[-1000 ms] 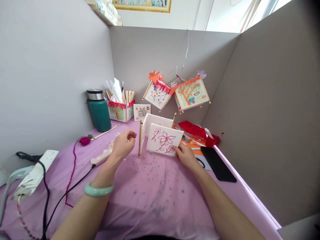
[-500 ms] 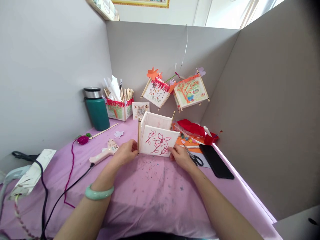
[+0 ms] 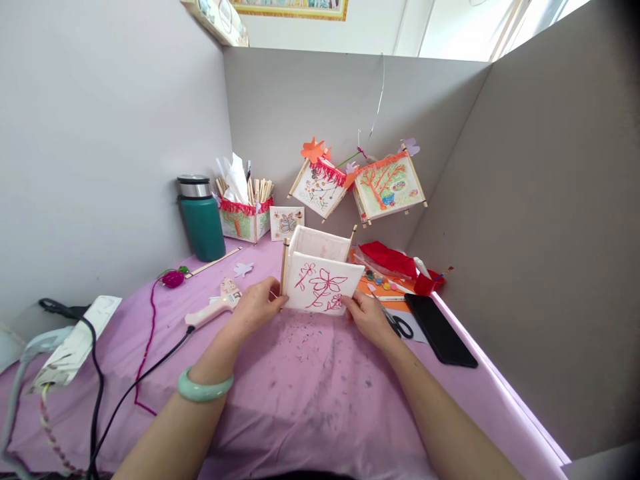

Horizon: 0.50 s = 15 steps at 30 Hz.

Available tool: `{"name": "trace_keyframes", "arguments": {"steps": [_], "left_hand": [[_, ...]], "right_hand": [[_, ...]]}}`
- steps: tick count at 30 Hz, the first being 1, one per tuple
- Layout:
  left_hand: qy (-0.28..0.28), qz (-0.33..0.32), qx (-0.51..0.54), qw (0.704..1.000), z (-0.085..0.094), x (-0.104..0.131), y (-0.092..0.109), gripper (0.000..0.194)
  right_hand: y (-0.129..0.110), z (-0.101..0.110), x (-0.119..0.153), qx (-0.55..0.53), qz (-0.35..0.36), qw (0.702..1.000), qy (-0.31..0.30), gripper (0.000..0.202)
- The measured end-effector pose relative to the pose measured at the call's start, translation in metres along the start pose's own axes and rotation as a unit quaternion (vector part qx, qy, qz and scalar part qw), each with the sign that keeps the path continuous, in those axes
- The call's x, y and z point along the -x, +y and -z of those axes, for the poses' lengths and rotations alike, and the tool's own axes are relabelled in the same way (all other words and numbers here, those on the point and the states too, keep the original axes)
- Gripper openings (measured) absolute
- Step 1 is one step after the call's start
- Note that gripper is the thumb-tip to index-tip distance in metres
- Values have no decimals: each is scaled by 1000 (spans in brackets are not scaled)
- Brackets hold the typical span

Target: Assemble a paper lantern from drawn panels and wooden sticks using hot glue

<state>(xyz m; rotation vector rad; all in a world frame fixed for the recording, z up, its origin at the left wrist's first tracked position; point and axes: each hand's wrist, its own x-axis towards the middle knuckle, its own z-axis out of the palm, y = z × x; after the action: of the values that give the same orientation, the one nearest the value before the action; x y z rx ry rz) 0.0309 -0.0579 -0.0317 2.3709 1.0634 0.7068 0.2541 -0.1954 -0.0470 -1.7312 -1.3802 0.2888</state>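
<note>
Between my hands stands a small open-topped box of white panels with wooden sticks at its corners. Its front panel (image 3: 325, 283) carries flowers drawn in red line and leans outward a little at the right. My left hand (image 3: 257, 305), with a pale green bangle at the wrist, pinches the lower end of the left corner stick (image 3: 285, 270). The front panel's lower right edge is gripped by my right hand (image 3: 367, 317), thumb in front and the other fingers partly hidden. A pink glue gun (image 3: 213, 310) lies left of my left hand. Scissors (image 3: 400, 325) lie beside my right hand.
A green bottle (image 3: 203, 227) and a decorated box (image 3: 240, 223) of sticks stand at back left. Two decorated boxes, one with an orange tree (image 3: 390, 183), hang ahead. A black phone (image 3: 440, 330) lies right. The glue gun's cord (image 3: 140, 380) crosses the left side.
The whole view has shifted slightly to the right and down. Both hands keep their hold on the box, and my left thumb now shows against the foot of the stick.
</note>
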Motion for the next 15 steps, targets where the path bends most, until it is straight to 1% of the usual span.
{"name": "trace_keyframes", "arguments": {"steps": [3, 6, 10, 15], "left_hand": [[38, -40, 16, 998, 1, 1, 4, 16], [56, -65, 19, 996, 1, 1, 4, 15], [79, -76, 20, 994, -1, 1, 2, 16], [83, -72, 17, 994, -2, -1, 0, 16]], "right_hand": [[-3, -1, 0, 22, 24, 999, 15, 24], [-3, -1, 0, 62, 59, 996, 39, 23], [0, -1, 0, 75, 92, 992, 44, 21], [3, -3, -1, 60, 96, 993, 40, 22]]}}
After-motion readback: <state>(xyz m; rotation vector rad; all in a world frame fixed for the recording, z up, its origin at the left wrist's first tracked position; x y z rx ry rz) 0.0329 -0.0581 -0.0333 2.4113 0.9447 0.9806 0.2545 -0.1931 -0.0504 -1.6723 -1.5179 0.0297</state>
